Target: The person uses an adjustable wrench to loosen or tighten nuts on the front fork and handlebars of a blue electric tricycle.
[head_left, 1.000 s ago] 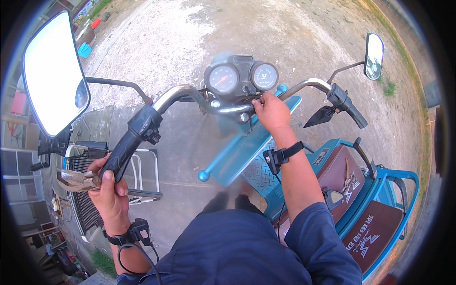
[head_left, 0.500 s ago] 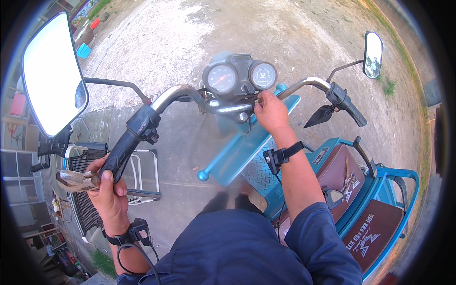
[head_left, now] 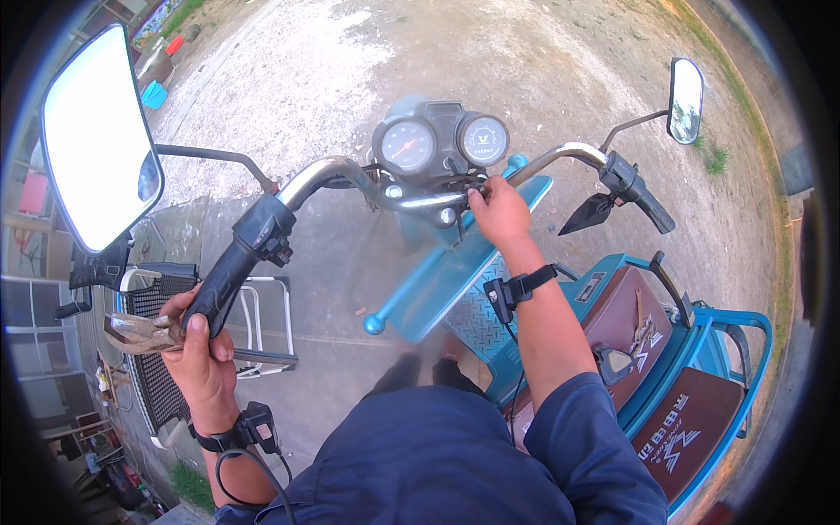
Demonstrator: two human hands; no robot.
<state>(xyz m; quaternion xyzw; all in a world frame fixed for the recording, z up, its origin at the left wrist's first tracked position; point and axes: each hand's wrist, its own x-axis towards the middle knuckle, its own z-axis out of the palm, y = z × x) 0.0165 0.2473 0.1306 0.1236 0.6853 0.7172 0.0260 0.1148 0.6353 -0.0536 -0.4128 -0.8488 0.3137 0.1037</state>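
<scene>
My left hand [head_left: 204, 359] is closed at the end of the black left grip [head_left: 219, 293], thumb against it. A worn metal tool with jaw-like ends, like pliers [head_left: 140, 332], sticks out from the same hand; its handles are hidden. Fingers of my right hand [head_left: 503, 213] are pinched together at the chrome handlebar [head_left: 429, 201], just below the gauge cluster [head_left: 444, 140]. Dark wires or cables [head_left: 455, 186] show beside those fingertips. What they pinch is hidden.
A large mirror [head_left: 101, 140] stands at left, a smaller mirror [head_left: 686, 101] at right. The blue vehicle's front panel [head_left: 464, 271] slants below the handlebar; brown seats [head_left: 691, 433] lie to the right. A folding chair [head_left: 162, 341] stands at lower left.
My right hand has shifted slightly down at the handlebar, and its thumb and fingers have changed position. The left hand stays on the grip with the metal tool.
</scene>
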